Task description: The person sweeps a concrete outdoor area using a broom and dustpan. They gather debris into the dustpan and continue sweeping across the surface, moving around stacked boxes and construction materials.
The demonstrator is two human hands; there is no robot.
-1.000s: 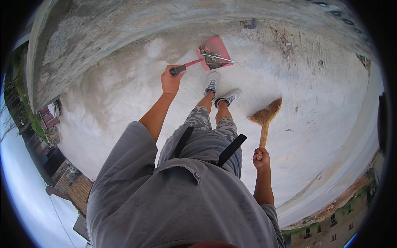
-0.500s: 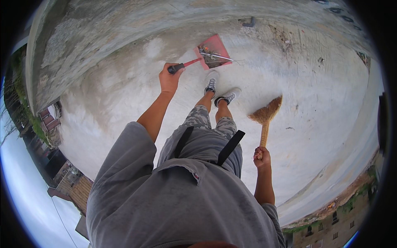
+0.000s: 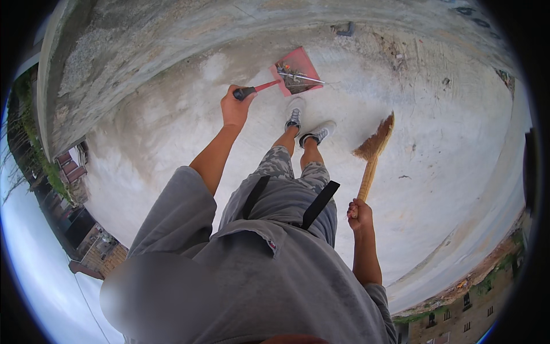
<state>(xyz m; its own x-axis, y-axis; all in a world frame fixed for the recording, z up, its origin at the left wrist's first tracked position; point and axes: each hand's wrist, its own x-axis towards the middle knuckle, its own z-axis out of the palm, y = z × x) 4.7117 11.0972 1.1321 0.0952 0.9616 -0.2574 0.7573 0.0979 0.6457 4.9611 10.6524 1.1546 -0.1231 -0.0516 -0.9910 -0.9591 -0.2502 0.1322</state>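
Sweeping a concrete rooftop with dustpan and broom in hand.
Left hand (image 3: pixel 235 107) grips the red dustpan (image 3: pixel 295 71), already holding debris, raised ahead of the shoes; right hand (image 3: pixel 360 215) clasps the straw broom (image 3: pixel 373 146), bristles on the floor (image 3: pixel 172 132). Scattered specks remain.

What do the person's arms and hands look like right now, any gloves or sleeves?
Both hands are bare: no gloves, and no watch or rings that I can make out on the left hand or the right hand. The forearms are uncovered. A loose grey short-sleeved shirt covers the upper arms, with the left sleeve ending near the elbow.
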